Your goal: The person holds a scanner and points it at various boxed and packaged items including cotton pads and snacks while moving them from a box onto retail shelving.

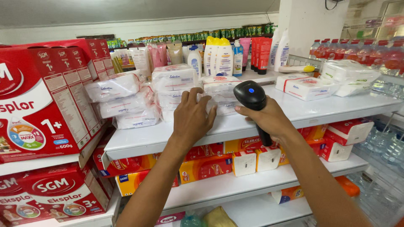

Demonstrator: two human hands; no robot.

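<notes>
1. Far left is a stack of big red boxes (40,101) with white panels, and more of the same on the shelf below. Neither hand is near them.

2. Next come white soft packs of tissue (126,98), piled three high on the white shelf (143,141). A second pile (173,90) stands just right of it.

3. The left hand (192,118) is flat and spread, palm down, nothing gripped. Its fingertips (194,93) rest against the lower packs of that second pile, and the heel of the hand is over the shelf's front edge. So it's wide open, touching but not holding.

4. Just right of that hand, a third stack of white packs (221,90) sits behind the scanner. Upright bottles and tubes are lined up along the back.

5. The right hand (269,120) is wrapped tight round the handle of a black handheld scanner (251,97). The fingers are fully curled and the thumb lies along the side. The scanner head, with a small blue light on top, pokes up above the fist, just in front of the third stack. I can't tell if it touches the packs.

6. Further right is a white pack with red trim (305,86) lying on the shelf, well apart from both hands, with more wrapped white packs beside it.

7. One shelf down are orange and red packs (206,166) and small white cartons.
</notes>
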